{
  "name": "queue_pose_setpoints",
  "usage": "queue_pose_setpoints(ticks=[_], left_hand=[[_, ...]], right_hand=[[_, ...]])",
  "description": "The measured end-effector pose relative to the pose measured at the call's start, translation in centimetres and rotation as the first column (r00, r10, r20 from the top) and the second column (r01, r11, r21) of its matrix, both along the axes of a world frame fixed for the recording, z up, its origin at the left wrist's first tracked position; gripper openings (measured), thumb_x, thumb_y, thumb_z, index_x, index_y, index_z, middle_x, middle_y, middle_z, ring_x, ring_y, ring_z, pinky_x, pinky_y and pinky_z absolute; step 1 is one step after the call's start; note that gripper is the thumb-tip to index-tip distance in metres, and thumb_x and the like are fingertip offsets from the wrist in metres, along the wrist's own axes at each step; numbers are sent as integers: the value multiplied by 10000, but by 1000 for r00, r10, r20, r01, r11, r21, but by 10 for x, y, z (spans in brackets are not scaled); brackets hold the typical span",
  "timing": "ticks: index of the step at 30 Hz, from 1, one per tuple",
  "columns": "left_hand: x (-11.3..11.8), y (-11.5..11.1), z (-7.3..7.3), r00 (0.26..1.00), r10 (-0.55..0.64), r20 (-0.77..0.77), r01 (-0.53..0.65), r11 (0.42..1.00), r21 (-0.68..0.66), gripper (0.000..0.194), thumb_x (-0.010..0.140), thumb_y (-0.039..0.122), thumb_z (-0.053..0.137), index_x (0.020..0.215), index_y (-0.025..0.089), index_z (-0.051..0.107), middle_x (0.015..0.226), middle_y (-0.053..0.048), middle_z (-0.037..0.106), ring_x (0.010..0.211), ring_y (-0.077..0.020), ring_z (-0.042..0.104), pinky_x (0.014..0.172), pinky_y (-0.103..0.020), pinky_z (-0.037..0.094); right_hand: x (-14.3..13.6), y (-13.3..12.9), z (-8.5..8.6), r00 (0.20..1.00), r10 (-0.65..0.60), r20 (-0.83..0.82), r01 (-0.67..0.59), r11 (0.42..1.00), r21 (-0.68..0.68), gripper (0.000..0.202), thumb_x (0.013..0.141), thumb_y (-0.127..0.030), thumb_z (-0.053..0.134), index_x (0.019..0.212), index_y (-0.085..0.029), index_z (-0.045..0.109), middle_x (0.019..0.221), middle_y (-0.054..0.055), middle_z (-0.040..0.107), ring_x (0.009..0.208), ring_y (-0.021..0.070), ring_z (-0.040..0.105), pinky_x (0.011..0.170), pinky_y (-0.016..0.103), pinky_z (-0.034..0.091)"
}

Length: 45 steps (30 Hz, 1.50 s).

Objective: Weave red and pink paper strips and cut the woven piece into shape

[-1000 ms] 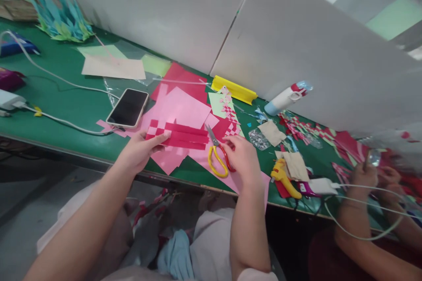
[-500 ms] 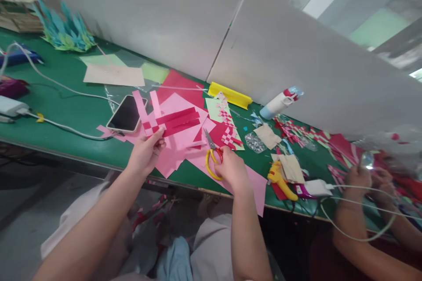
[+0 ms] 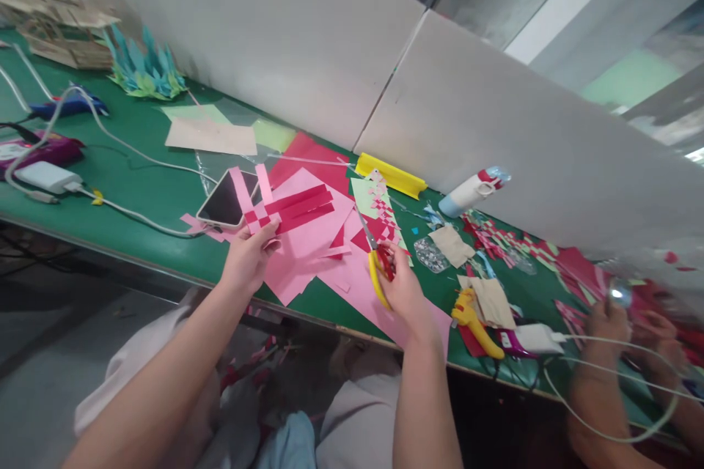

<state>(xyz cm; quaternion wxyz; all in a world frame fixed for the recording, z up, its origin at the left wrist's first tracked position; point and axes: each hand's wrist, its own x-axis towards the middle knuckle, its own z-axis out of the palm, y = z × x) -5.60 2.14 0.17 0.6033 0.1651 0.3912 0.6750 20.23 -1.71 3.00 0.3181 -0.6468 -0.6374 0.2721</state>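
While our left hand (image 3: 247, 258) pinches a pink-and-red paper weave (image 3: 289, 204), one corner checkered, long strips unwoven, our right hand (image 3: 407, 286) grips red-and-yellow-handled metal scissors (image 3: 373, 243).

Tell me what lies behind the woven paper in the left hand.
Behind the woven paper, pink sheets and part of the phone show; what it directly covers is hidden.

Scissors (image 3: 376, 280) picked up (right hand (image 3: 405, 284)), woven paper (image 3: 294, 211) tilted
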Motion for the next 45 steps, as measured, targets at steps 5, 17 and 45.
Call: queue_pose_setpoints(ticks=[5,17,45], left_hand=[[2,1,4,995,98,-9,-98,995,18,307,495,263,878,718,167,689,717,15,689,613,-77,585,580,-198,438],[1,-4,11,978,-81,194,69,995,65,226,605,228,824,767,201,669,774,37,696,720,-89,625,659,-220,478],[9,-10,20,997,4,-77,2,997,80,211,569,273,853,682,146,727,699,-18,683,651,-100,582,607,-215,433]], right_hand=[[-26,-5,-8,806,243,-540,-324,944,-59,415,834,-418,584,1219,-300,483,923,10,561,761,129,588,714,255,539],[-62,-8,-14,686,179,-705,-419,889,-182,356,783,-310,655,1120,-272,546,927,10,528,796,107,569,690,217,538],[-67,-12,-17,696,224,-682,-495,838,-230,498,785,-247,670,1235,-301,463,951,-9,476,795,90,530,822,230,490]])
